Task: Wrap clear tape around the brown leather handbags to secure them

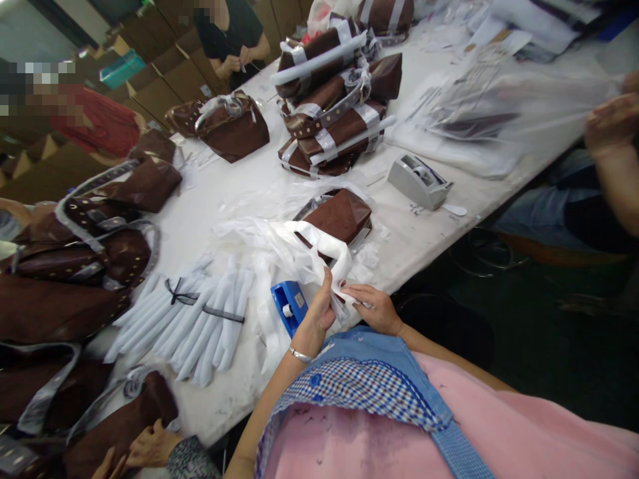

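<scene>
A brown handbag (339,214) lies on the table in front of me, with a white-wrapped strap (339,251) looping from it toward me. My left hand (319,314) is closed on the near end of this strap, its thumb pointing up. From the other side, my right hand (373,307) pinches the same white wrapping, fingers bent close to the left thumb. Thin white wrapping sheets (249,229) spread left of the bag. Close beside my left hand stands a blue tape dispenser (290,307).
White rolls (200,326) tied with dark ribbon lie to the left. Brown bags pile up at the left edge (74,259) and the far middle (339,100). A grey tape dispenser (419,181) stands at right. Other people work around the table; one's hands (150,446) touch a bag lower left.
</scene>
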A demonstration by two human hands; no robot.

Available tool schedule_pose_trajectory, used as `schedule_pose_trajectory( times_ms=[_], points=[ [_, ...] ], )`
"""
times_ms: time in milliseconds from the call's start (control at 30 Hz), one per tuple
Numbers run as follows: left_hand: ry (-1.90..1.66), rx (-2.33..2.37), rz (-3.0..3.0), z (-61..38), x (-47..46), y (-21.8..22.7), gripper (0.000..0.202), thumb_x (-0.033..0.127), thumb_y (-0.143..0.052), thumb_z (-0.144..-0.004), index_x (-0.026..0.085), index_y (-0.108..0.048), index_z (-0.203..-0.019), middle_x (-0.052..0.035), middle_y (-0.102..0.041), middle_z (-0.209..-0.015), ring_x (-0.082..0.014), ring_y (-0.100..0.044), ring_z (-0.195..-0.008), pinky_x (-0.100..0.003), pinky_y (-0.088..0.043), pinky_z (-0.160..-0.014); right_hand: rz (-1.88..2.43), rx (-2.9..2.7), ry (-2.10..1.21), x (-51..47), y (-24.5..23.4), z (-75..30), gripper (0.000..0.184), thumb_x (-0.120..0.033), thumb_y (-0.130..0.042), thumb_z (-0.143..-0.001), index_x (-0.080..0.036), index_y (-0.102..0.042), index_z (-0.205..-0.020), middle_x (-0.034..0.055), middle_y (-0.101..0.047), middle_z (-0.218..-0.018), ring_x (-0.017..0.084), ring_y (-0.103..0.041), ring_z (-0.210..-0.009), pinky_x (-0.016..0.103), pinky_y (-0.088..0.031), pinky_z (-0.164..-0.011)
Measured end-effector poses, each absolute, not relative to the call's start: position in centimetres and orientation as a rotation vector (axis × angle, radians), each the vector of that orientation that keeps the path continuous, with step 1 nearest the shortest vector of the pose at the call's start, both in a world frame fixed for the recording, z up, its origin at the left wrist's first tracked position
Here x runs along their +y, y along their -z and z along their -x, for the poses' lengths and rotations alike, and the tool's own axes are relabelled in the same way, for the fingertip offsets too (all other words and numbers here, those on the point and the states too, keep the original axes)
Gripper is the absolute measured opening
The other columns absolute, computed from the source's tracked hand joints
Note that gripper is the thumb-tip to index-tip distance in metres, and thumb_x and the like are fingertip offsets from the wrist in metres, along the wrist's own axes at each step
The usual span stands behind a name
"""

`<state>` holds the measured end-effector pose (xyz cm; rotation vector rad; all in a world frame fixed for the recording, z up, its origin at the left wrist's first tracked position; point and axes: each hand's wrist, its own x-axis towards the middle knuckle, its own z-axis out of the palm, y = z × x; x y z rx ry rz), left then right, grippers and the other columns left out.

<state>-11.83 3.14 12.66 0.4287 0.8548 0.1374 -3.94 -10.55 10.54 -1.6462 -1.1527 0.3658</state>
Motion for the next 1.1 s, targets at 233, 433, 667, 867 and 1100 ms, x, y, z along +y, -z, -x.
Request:
schedule_pose_trajectory(
  times_ms=[233,433,667,867,1100],
  points=[
    [-0.060,0.813,-0.454,12.4,3.4,-12.6,0.033,0.033,-0.087,-0.071,0.008,-0.067,-0.079,-0.0055,-0.064,-0.069,-0.0123,-0.061,-0.060,-0.021,-0.047,-0.054,1.688,-1.546,-0.233,-10.5,-10.8,3.8,0.046,-0.009,-0.047,-0.086,-0.027,-0.070,-0.122,0.0049,-0.071,-0.118,0.020,-0.065,-0.111,0.036,-0.055,-0.097],
    [-0.093,0.776,-0.491,13.6,3.4,-13.1,0.030,0.019,-0.086,-0.069,0.009,-0.068,-0.091,-0.0038,-0.064,-0.068,-0.0143,-0.062,-0.063,-0.022,-0.047,-0.053,1.532,-1.646,-0.331,-10.5,-11.1,3.9,0.035,-0.017,-0.050,-0.092,-0.025,-0.071,-0.120,0.0055,-0.072,-0.119,0.019,-0.065,-0.113,0.035,-0.051,-0.103],
    [-0.241,0.769,-0.375,14.2,4.4,-12.7,0.023,0.015,-0.066,-0.086,0.010,-0.062,-0.109,0.0085,-0.041,-0.061,-0.0007,-0.028,-0.041,-0.013,-0.034,-0.042,2.253,-1.016,-0.340,-10.1,-7.3,-1.0,0.024,-0.031,-0.056,-0.095,-0.020,-0.070,-0.111,0.0083,-0.072,-0.109,0.021,-0.067,-0.099,0.034,-0.053,-0.092],
    [-0.224,0.790,-0.331,14.3,4.0,-12.1,0.015,0.014,-0.060,-0.088,0.011,-0.060,-0.103,0.0083,-0.036,-0.060,-0.0025,-0.027,-0.041,-0.013,-0.028,-0.041,2.539,-0.819,-0.311,-8.2,-3.4,-3.3,0.029,-0.028,-0.074,-0.081,-0.016,-0.065,-0.106,0.0156,-0.064,-0.109,0.031,-0.056,-0.109,0.043,-0.044,-0.094],
    [-0.300,0.845,-0.336,13.8,3.7,-11.5,0.016,0.014,-0.060,-0.089,0.011,-0.061,-0.104,0.0069,-0.042,-0.061,-0.0035,-0.033,-0.043,-0.016,-0.036,-0.045,2.411,-0.755,-0.378,-8.3,-3.0,-3.1,0.006,-0.020,-0.067,-0.079,-0.019,-0.063,-0.084,0.0110,-0.066,-0.108,0.025,-0.061,-0.104,0.037,-0.048,-0.089]
  ],
)
